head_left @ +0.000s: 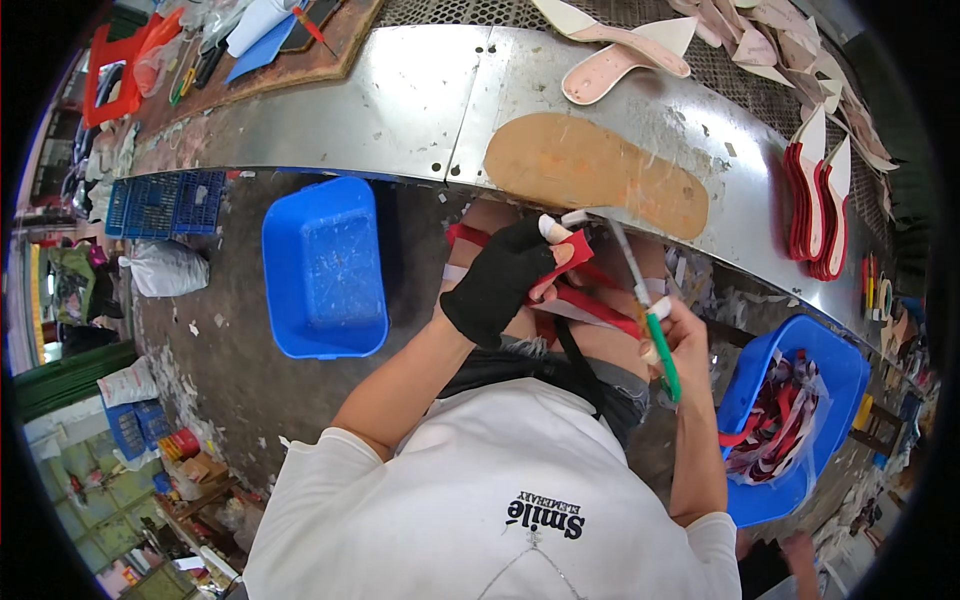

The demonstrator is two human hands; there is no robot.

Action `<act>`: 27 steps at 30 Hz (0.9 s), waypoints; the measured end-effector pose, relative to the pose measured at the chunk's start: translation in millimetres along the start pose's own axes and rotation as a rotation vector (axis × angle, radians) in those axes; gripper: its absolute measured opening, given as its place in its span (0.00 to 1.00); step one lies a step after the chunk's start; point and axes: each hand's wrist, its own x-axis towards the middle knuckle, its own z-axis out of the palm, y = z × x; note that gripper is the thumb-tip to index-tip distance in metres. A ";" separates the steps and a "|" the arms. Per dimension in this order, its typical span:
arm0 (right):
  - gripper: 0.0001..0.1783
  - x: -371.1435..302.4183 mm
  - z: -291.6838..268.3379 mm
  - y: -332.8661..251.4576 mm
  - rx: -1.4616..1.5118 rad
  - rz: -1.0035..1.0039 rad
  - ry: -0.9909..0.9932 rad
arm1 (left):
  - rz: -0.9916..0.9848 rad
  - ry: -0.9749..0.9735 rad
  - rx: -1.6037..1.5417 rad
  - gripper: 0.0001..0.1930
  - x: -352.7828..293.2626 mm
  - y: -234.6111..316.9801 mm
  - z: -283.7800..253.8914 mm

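My left hand (pixel 510 270), in a black fingerless glove with a wrapped fingertip, pinches a red strip (pixel 574 252) above my lap. More red strip (pixel 600 306) runs over my thighs toward my right hand (pixel 682 338). That hand is closed around the green handles of a pair of scissors (pixel 640 280), with white wraps on some of its fingers. The long metal blades point up and away, toward the bench edge. Their tips lie close to the red strip in my left hand; whether they touch it I cannot tell.
A metal-topped bench (pixel 400 95) curves ahead, bearing a brown sole-shaped board (pixel 600 170), pinkish insoles (pixel 625 65) and stacked red-edged insoles (pixel 806 190). On my left stands a blue bin (pixel 325 270). Another blue bin (pixel 840 365) at right holds red and white strips.
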 end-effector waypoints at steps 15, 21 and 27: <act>0.14 152.5 -54.0 -119.9 -0.971 -0.792 0.495 | 0.962 0.160 1.131 0.09 70.9 54.1 -7.9; 0.23 264.2 -32.3 -163.3 -1.453 -0.713 0.572 | 1.187 0.206 1.463 0.13 144.5 57.0 -5.2; 0.23 265.2 -17.3 -188.1 -1.223 -0.333 0.388 | 1.077 0.348 1.670 0.12 160.7 40.5 0.7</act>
